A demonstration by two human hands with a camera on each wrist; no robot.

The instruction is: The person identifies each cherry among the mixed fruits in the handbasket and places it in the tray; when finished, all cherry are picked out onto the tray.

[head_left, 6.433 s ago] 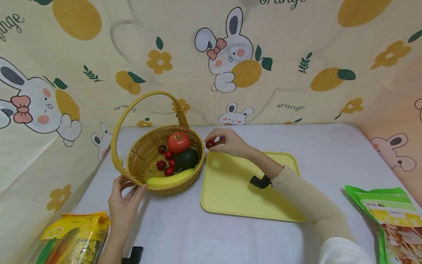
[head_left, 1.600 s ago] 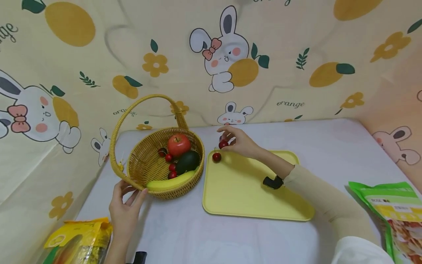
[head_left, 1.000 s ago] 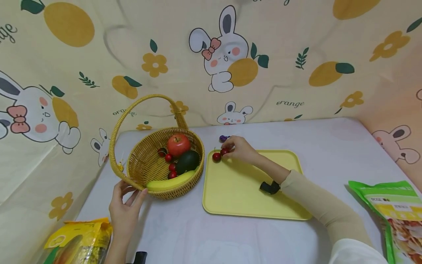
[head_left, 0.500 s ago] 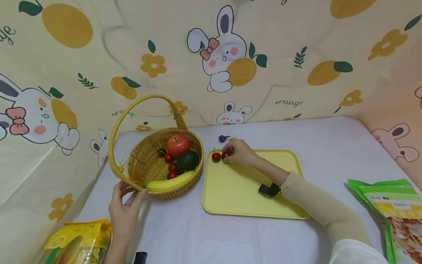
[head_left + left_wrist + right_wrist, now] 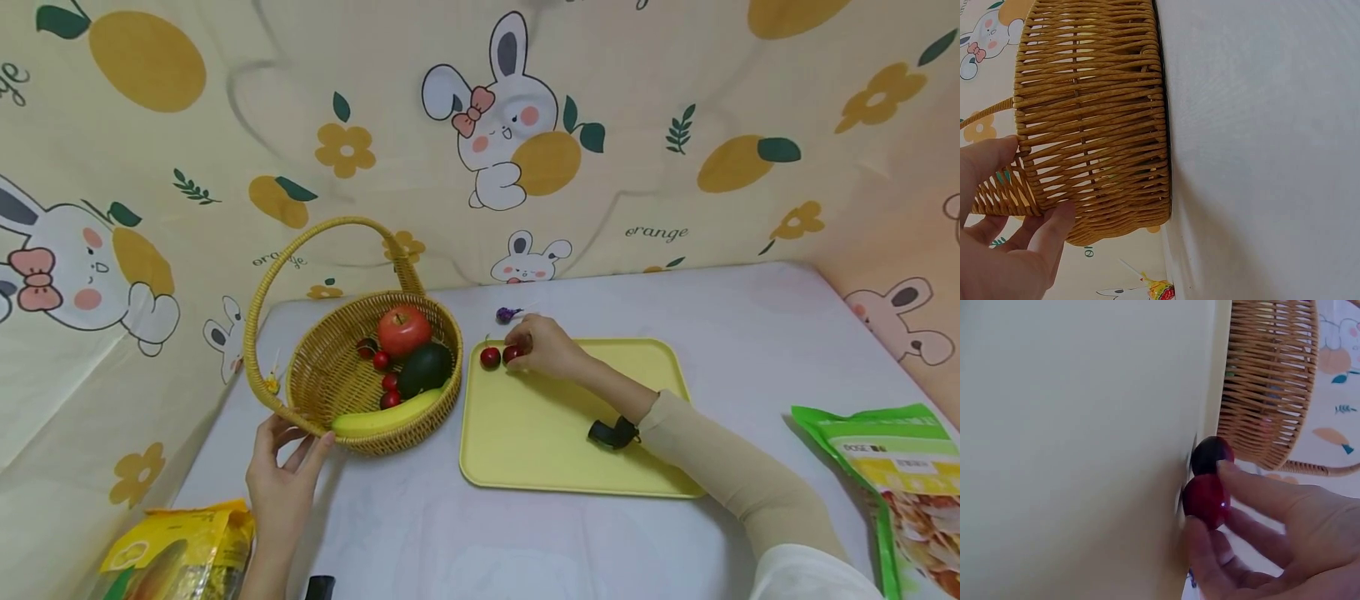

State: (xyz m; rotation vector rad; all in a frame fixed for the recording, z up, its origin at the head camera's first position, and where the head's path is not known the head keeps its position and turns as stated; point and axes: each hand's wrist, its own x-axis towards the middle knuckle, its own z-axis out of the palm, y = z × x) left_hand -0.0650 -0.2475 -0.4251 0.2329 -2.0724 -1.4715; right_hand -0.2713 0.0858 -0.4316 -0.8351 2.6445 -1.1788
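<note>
My left hand (image 5: 281,475) grips the near-left rim of a wicker basket (image 5: 420,435) where its handle joins, thumb on one side and fingers curled below. Inside the basket lie a red apple (image 5: 404,331), a dark green avocado (image 5: 425,370), a banana (image 5: 387,415) and several cherries (image 5: 381,361). At the far-left corner of a yellow tray (image 5: 555,433), my right hand (image 5: 551,348) pinches a dark red cherry (image 5: 1207,501) between thumb and fingers, low at the tray surface. Right beside it sits another cherry (image 5: 490,358) with its stem up.
A purple-wrapped lollipop (image 5: 506,315) lies behind the tray, and a yellow-wrapped lollipop (image 5: 272,382) left of the basket. A yellow bag (image 5: 180,550) stands at front left, a green snack bag (image 5: 892,483) at right. A patterned cloth backs the white table.
Earlier my right hand held a cherry by the basket; now two cherries are on the tray, one still pinched. Fewer cherries lie in the basket. The left hand keeps its grip.
</note>
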